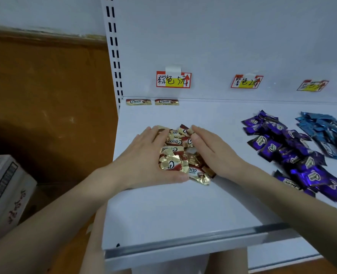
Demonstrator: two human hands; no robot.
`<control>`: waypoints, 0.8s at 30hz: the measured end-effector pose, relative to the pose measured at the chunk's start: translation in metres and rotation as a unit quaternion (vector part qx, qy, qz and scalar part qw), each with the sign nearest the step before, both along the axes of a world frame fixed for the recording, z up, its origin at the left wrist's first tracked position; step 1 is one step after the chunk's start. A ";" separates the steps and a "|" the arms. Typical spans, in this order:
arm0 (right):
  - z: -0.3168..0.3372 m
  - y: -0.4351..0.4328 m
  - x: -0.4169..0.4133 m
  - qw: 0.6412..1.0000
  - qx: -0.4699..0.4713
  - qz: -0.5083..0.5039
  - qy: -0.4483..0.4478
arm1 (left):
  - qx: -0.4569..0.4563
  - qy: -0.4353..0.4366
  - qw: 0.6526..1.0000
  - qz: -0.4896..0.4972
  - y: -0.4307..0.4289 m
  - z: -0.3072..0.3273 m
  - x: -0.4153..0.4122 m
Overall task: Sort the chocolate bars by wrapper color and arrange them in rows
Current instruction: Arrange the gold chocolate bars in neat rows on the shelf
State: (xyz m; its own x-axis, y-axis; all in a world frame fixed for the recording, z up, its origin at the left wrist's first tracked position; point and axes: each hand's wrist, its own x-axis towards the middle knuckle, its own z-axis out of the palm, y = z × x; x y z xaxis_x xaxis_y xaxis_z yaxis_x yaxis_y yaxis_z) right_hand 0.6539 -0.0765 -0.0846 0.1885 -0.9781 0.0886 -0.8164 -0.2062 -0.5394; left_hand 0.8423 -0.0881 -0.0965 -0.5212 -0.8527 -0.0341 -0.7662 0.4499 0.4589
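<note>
You're on the gold pile [180, 155], mid-shelf [183, 210]. Your left hand [143, 155] and right hand [213, 153] flank it, fingers straight, pressing inward, gripping nothing. Two gold bars [138, 102] start the back row. Next, likely: pinch one bar and extend it.

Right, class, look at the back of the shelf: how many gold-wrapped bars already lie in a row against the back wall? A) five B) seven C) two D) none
C: the left gold bar and the right gold bar lie end to end against the back wall, below the leftmost label; the other gold ones sit in the gold pile between the left hand and right hand.
</note>
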 end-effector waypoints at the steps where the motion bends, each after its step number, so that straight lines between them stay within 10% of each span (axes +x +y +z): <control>1: 0.001 0.001 0.008 1.000 -0.006 0.008 -0.018 | -0.016 0.014 1.000 -0.012 0.000 -0.003 -0.002; 13: 0.003 0.023 0.016 0.995 -0.012 0.045 -0.091 | -0.079 0.095 0.992 -0.017 0.020 0.007 0.007; 24: 0.002 0.023 0.013 0.995 -0.009 0.008 -0.101 | 0.129 0.326 0.930 0.106 0.014 0.021 0.014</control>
